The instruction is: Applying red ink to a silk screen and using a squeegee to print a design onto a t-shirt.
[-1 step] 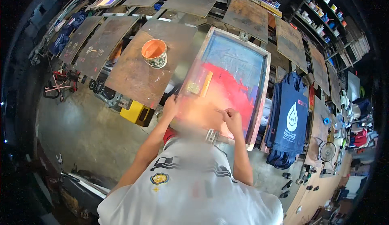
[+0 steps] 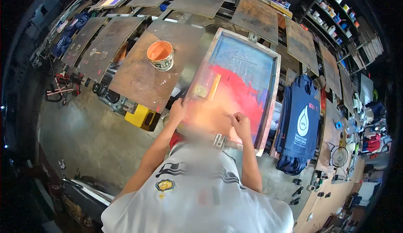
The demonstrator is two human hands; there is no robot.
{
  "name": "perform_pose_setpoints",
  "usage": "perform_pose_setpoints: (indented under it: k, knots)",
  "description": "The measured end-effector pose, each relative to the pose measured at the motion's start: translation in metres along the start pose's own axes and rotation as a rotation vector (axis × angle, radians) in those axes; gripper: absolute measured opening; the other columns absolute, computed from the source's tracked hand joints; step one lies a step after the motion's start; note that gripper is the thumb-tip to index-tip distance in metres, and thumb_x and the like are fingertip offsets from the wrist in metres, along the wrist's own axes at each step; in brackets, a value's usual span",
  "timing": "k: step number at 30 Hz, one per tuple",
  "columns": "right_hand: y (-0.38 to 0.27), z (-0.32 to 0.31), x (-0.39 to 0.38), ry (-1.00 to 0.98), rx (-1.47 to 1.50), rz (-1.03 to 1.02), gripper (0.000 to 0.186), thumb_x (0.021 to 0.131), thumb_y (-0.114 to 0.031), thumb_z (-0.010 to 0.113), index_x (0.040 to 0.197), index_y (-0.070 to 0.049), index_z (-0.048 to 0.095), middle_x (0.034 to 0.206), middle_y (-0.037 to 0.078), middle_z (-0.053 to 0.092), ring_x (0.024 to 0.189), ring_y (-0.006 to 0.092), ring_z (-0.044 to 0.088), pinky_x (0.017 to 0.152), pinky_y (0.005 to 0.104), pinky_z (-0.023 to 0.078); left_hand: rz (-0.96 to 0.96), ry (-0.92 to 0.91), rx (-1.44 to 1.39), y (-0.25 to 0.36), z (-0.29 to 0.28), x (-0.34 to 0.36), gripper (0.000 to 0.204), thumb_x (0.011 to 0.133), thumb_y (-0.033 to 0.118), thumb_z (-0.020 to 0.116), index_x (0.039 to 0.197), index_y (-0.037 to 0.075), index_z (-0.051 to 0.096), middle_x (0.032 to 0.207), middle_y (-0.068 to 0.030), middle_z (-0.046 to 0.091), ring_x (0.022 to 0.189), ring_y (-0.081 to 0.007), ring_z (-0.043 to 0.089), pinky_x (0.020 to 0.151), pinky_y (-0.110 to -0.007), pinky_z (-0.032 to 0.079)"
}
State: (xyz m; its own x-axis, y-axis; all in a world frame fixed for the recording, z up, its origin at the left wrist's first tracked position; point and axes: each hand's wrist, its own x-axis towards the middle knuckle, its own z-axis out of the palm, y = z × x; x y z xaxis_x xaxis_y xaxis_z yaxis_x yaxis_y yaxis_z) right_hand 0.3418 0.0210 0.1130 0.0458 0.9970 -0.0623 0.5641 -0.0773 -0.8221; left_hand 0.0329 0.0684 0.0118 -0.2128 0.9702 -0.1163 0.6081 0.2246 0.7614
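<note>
Both hands grip stuff: left hand [image 2: 177, 110] on screen frame [image 2: 268, 107] edge, right hand [image 2: 242, 124] w/ thin stick [image 2: 228, 115].

Orange bucket [image 2: 160, 55] on left board [image 2: 142, 78]; board around it bare.

**Wood, mesh and wet ink**

The screen [image 2: 241, 80] has a pale frame, worn and smeared, and its stretched mesh looks smooth, coated blue, with red ink lying thick and slightly glossy across the middle. The board [image 2: 147, 71] beside it is brown, matt wood, scuffed and stained with paint flecks. On it sits a plastic bucket [image 2: 160, 55], its inside slick with orange. The bags [image 2: 300, 124] to the right are dark blue cloth, soft, matt and creased. The floor [image 2: 90, 132] is bare grey concrete, rough and blotchy. The shirt [image 2: 197, 191] is white knit cloth, matt.
</note>
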Motion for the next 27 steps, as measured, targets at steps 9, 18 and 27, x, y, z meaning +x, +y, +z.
perform_pose_setpoints:
  k: [9,18,27]
  knots:
    - [-0.009,-0.042,-0.013,0.075,0.196,0.121,0.031,0.095,-0.027,0.069,0.087,0.003,0.070,0.065,0.004,0.063,0.060,0.0096,0.056,0.054,0.0296,0.043,0.032,0.012,-0.027,0.018,-0.001,0.010,0.057,0.099,0.049,0.051,0.098,-0.008,0.060,0.100,-0.0341,0.064,0.099,-0.0511,0.061,0.084,-0.052,0.048]
    - [0.014,-0.045,-0.034,0.055,0.083,0.141,0.026,0.096,-0.019,0.067,0.083,0.004,0.067,0.064,0.003,0.062,0.058,0.0067,0.055,0.052,0.0253,0.042,-0.004,-0.058,-0.016,0.016,0.005,0.017,0.068,0.098,0.056,0.049,0.111,-0.009,0.064,0.107,-0.0345,0.065,0.107,-0.0487,0.062,0.093,-0.051,0.048]
    - [-0.007,-0.022,-0.027,0.045,0.239,0.113,0.026,0.097,-0.020,0.067,0.082,0.002,0.067,0.063,0.001,0.060,0.058,0.0057,0.053,0.053,0.0239,0.039,0.095,0.046,-0.021,0.013,0.013,0.029,0.062,0.100,0.052,0.049,0.094,-0.008,0.062,0.092,-0.0330,0.066,0.092,-0.0498,0.064,0.080,-0.052,0.048]
